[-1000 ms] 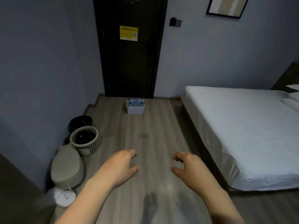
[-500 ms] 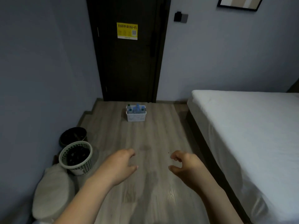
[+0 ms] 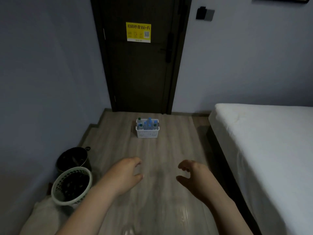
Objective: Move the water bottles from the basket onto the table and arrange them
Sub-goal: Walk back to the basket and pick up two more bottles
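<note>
The left hand [image 3: 125,173] and right hand [image 3: 194,177] hover loosely curled, holding nothing. Well beyond them stands a white perforated plastic basket [image 3: 147,132] of blue-capped water bottles [image 3: 149,124].

A: Entry, body in view: left hand [image 3: 125,175] and right hand [image 3: 194,177], both bare.
B: Forearms?
A: Left forearm [image 3: 94,206] and right forearm [image 3: 225,209], uncovered from the wrist to the near edge of the frame.
B: Finger detail?
A: Fingertips blurred; nails cannot be made out. The right hand lies in dimmer light.
</note>
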Demonstrator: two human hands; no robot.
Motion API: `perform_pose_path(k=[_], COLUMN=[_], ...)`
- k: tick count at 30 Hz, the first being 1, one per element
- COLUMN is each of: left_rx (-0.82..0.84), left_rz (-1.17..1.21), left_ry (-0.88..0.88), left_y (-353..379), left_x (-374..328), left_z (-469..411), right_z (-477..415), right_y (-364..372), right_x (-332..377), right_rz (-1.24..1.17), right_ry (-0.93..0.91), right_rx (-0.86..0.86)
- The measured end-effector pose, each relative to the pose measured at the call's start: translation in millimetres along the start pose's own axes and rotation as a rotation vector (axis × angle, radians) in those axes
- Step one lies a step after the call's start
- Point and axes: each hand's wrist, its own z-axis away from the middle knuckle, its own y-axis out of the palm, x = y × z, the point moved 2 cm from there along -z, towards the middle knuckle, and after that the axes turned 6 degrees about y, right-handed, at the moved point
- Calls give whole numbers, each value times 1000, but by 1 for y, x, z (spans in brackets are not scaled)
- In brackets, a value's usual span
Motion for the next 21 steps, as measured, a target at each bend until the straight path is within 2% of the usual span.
perform_pose_path(k=[13, 21], left_rx=[-10, 9], left_rz=[20, 57], left_ry=[9, -4], left_y=[-69, -89], left_x=[99, 134], left_z=[-247, -355], right_z=[-254, -374], right_y=[-40, -54], right_x=[45, 49], right_rz=[9, 10], right_ry=[46, 56], right_rx=[-20, -14])
